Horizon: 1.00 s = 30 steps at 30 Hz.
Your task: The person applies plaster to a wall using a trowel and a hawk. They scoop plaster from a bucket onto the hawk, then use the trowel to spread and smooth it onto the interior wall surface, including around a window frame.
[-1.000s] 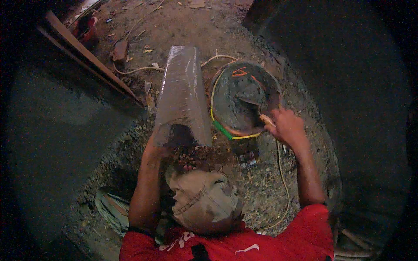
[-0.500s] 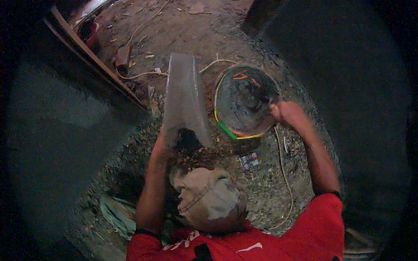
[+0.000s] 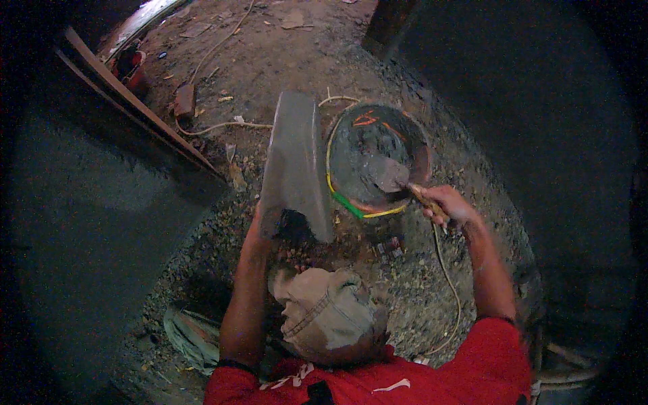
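Note:
A long grey rectangular board (image 3: 294, 148), likely a float, lies tilted lengthwise before me. My left hand (image 3: 258, 219) is at its near left side, fingers hidden behind it. My right hand (image 3: 445, 202) is wrapped round the wooden handle of a trowel (image 3: 386, 174), whose flat grey blade is over the wet grey mix inside a round bucket (image 3: 424, 150). The bucket has a yellow handle with a green grip lying along its near left rim. My bent knee (image 3: 331, 314) in pale worn cloth sits below the board.
A wooden plank (image 3: 142, 108) leans at upper left, near a red bucket (image 3: 135, 77) and a brick (image 3: 184, 100). A cord (image 3: 445, 270) runs over the gritty ground (image 3: 304, 47). Dark grey surfaces flank both sides; a green sack (image 3: 182, 337) lies lower left.
The trowel blade has turned up into view inside the bucket. My right hand rose, then moved down toward me. The board has shifted slightly right and nearer.

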Motion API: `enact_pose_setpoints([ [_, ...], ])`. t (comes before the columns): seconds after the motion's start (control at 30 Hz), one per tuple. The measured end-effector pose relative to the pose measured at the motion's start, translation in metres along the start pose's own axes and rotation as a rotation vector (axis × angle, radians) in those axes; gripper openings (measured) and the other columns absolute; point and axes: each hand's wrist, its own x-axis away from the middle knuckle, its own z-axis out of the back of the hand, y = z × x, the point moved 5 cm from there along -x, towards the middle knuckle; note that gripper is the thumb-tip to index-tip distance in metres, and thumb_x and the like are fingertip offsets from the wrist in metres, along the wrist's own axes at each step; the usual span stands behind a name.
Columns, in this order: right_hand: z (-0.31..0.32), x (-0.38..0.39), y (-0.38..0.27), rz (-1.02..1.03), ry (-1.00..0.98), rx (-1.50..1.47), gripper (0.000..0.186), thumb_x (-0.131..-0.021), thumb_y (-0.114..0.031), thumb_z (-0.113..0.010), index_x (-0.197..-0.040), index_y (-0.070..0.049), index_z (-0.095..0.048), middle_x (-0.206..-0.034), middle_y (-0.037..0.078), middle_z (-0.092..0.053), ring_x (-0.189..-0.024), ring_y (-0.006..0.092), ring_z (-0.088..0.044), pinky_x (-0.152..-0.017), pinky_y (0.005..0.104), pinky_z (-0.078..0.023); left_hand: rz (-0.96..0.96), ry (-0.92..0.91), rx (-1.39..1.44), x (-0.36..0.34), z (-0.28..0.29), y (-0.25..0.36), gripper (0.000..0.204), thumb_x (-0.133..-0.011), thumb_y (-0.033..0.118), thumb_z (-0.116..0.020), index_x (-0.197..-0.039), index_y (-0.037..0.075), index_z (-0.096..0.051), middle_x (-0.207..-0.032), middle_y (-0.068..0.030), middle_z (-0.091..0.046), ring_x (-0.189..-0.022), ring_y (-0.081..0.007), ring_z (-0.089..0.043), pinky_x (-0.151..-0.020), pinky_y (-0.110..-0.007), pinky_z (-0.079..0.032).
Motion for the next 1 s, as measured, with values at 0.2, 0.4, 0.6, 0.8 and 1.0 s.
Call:
enact_pose_setpoints([
  [0.2, -0.031, 0.007, 0.065, 0.226, -0.017, -0.528, 0.036, -0.099, -0.037, -0.053, -0.114, -0.005, -0.059, -0.065, 0.002, -0.056, -0.039, 0.0064, -0.045, -0.033, 0.0212, -0.033, 0.115, 0.007, 0.092, -0.005, 0.002, -0.005, 0.044, -0.093, 0.031, -0.062, -0.13, 0.007, -0.057, -0.112, -0.0067, -0.066, -0.094, -0.0183, -0.066, -0.08, -0.035, -0.055],
  [0.4, -0.06, 0.031, 0.05, 0.561, 0.224, -0.541, 0.035, -0.095, -0.027, -0.062, -0.117, 0.0, -0.057, -0.072, 0.007, -0.059, -0.052, 0.0133, -0.055, -0.046, 0.0256, -0.045, 0.062, -0.096, -0.295, -0.001, -0.072, 0.018, 0.041, -0.094, 0.03, -0.061, -0.128, 0.009, -0.057, -0.115, -0.0071, -0.065, -0.096, -0.0184, -0.065, -0.083, -0.037, -0.054],
  [0.6, -0.073, 0.016, 0.019, 0.918, 0.946, 0.124, 0.04, -0.086, -0.013, -0.072, -0.12, 0.001, -0.057, -0.1, 0.011, -0.064, -0.089, 0.0218, -0.063, -0.078, 0.031, -0.05, 0.156, -0.285, 0.049, -0.067, -0.084, -0.028, 0.036, -0.095, 0.031, -0.056, -0.123, 0.008, -0.059, -0.118, -0.0091, -0.064, -0.104, -0.0224, -0.062, -0.09, -0.037, -0.051],
  [0.8, -0.064, 0.027, 0.079, 0.92, 1.0, 0.324, 0.039, -0.083, -0.014, -0.074, -0.116, -0.001, -0.058, -0.095, 0.015, -0.062, -0.085, 0.0249, -0.064, -0.078, 0.0315, -0.051, 0.209, -0.244, 0.367, -0.062, -0.099, 0.002, 0.036, -0.096, 0.031, -0.054, -0.122, 0.006, -0.059, -0.117, -0.0102, -0.064, -0.103, -0.0243, -0.062, -0.09, -0.037, -0.051],
  [1.0, -0.047, 0.038, 0.034, 0.978, 1.04, 0.115, 0.039, -0.085, -0.011, -0.073, -0.118, 0.0, -0.055, -0.1, 0.01, -0.06, -0.089, 0.0176, -0.058, -0.08, 0.0314, -0.049, 0.193, -0.268, 0.138, -0.053, -0.086, 0.012, 0.036, -0.096, 0.03, -0.054, -0.121, 0.005, -0.059, -0.115, -0.011, -0.065, -0.102, -0.0254, -0.062, -0.089, -0.037, -0.051],
])
